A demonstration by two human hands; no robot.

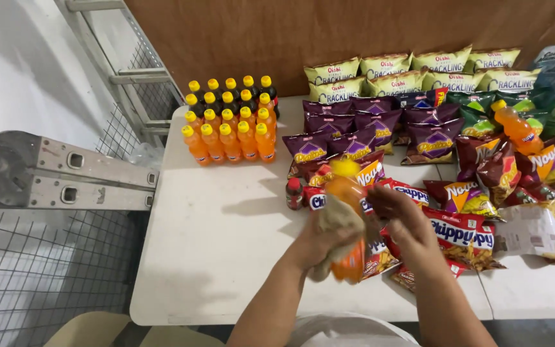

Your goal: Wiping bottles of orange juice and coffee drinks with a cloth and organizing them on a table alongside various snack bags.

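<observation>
**A:** Here, from the head camera: a person stands at a white surface [220, 257], both hands lifted over its near half. What is in them?

**B:** An orange bottle [347, 193] with a yellow cap, held upright just above the surface, in front of the red bags [460, 232]. The left hand [309, 247] is closed round a beige cloth [338, 222], pressing it to the bottle's side. The right hand [406, 225] lies against the bottle's other side with its fingers curled. Blur hides whether it grips or only steadies.

**A:** Which step does that look like?

**B:** Wiping the bottle down, I judge, somewhere mid-rub. The cloth covers the middle, while the cap and base show bare.

**A:** And what would the next move call for?

**B:** Probably a firm hold from the right hand while the cloth works round to the uncovered parts. A place to stand the bottle would have to be picked with care.

**A:** How much room is there?

**B:** Open surface lies to the left and front, between the block of orange bottles [226, 132] at the back and the near edge. The right half is crowded with purple bags [354, 125], yellow bags [406, 71] against the brown wall, and a stray bottle [515, 125] lying on the packets. A small dark bottle [295, 193] stands just beside the hands and could easily be tipped. The left edge drops off beside a metal ladder [65, 170] and wire mesh. A chair [97, 331] sits below the near corner.
</observation>
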